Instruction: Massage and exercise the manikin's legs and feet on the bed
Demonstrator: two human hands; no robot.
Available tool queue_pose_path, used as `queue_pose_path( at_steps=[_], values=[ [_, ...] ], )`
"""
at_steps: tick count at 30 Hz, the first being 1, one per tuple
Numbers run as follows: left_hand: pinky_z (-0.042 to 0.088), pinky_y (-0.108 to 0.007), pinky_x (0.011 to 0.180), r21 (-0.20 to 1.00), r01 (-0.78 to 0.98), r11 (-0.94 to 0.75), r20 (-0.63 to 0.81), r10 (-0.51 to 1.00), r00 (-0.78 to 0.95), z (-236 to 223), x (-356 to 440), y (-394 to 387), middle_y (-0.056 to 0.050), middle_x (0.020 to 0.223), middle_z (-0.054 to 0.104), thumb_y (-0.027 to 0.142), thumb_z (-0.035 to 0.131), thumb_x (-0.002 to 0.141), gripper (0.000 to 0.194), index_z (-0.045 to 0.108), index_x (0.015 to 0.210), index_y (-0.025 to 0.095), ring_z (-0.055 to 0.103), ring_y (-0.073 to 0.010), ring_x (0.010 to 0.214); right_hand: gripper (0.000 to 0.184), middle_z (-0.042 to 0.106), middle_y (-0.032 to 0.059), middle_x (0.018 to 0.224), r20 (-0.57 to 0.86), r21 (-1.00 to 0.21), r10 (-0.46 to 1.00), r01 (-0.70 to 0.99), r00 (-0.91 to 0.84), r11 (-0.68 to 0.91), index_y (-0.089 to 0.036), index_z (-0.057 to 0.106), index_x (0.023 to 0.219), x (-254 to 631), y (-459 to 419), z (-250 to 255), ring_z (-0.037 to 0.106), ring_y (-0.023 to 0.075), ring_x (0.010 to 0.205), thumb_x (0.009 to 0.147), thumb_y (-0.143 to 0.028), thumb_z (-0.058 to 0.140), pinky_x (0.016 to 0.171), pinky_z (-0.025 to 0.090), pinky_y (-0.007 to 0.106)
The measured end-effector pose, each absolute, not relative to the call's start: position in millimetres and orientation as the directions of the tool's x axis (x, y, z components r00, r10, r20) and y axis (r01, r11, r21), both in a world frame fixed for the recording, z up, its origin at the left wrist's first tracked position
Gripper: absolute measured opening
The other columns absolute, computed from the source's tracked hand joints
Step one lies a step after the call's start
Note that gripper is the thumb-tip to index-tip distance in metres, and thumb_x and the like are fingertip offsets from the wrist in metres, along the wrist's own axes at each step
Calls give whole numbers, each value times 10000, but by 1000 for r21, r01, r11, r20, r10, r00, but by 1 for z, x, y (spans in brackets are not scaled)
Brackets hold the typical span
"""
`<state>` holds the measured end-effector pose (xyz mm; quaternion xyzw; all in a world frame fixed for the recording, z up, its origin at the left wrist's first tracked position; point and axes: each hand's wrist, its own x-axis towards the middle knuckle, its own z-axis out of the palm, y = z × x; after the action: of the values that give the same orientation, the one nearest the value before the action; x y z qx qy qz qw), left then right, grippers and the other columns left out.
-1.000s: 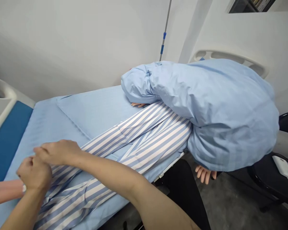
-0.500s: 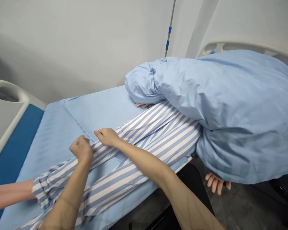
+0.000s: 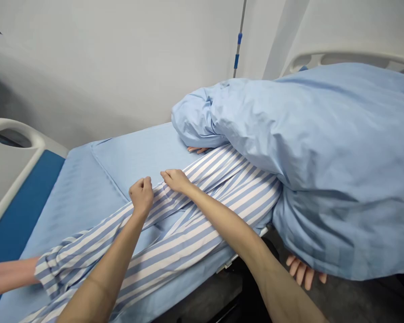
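Note:
A figure in blue-and-white striped trousers lies on a bed with a light blue sheet. A bulky light blue duvet covers its upper body. My left hand is closed in a pinch on the striped cloth of the far trouser leg. My right hand grips the same leg a little further up, fingers curled on the cloth. The trouser cuff is bunched at the lower left, with a bare pink lower leg sticking out. A pale hand hangs below the duvet at the bed's near side.
A white bed end board with a blue mattress edge stands at left. The white headboard rises behind the duvet. A drip pole with blue clips stands against the white wall. Dark floor lies below the bed's near edge.
Both my hands have moved up the far trouser leg from the ankle toward the thigh, drawing the cloth along. More of the bare lower leg shows at left.

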<state>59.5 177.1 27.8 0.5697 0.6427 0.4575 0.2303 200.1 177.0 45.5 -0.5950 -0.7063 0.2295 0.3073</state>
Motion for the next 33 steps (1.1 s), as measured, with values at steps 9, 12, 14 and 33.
queue_pose_path(
  at_steps=[9, 12, 14, 33],
  values=[
    [330, -254, 583, 923, 347, -164, 222, 966, -135, 42, 172, 200, 32, 495, 377, 312, 421, 820, 339, 366, 500, 218, 375, -114, 546, 453, 619, -13, 648, 162, -861, 957, 508, 240, 19, -193, 588, 690, 272, 197, 41, 602, 132, 696, 1030, -346, 330, 699, 415, 222],
    [298, -265, 608, 815, 562, -140, 212, 975, -65, 27, 191, 198, 29, 514, 378, 300, 450, 815, 334, 363, 505, 212, 373, -120, 576, 436, 633, 1, 689, 311, -828, 907, 550, 284, 112, -193, 591, 699, 300, 200, 50, 604, 140, 735, 1013, -365, 342, 739, 425, 230],
    [281, -269, 613, 763, 627, -155, 216, 976, -21, 23, 193, 196, 32, 520, 367, 306, 467, 816, 342, 352, 508, 209, 370, -120, 585, 414, 639, 13, 698, 365, -805, 868, 583, 338, 112, -195, 586, 703, 322, 200, 53, 601, 152, 746, 997, -370, 353, 759, 427, 243],
    [425, -300, 808, 321, 927, 193, -140, 978, -155, 16, -123, 23, -57, 888, 720, 384, 353, 935, 343, 599, 763, 217, 650, -225, 936, 403, 572, 16, 580, 224, -731, 964, 630, -143, 263, -249, 463, 602, 192, 41, 24, 544, 183, 590, 962, -402, 362, 609, 340, 285]
  ],
)
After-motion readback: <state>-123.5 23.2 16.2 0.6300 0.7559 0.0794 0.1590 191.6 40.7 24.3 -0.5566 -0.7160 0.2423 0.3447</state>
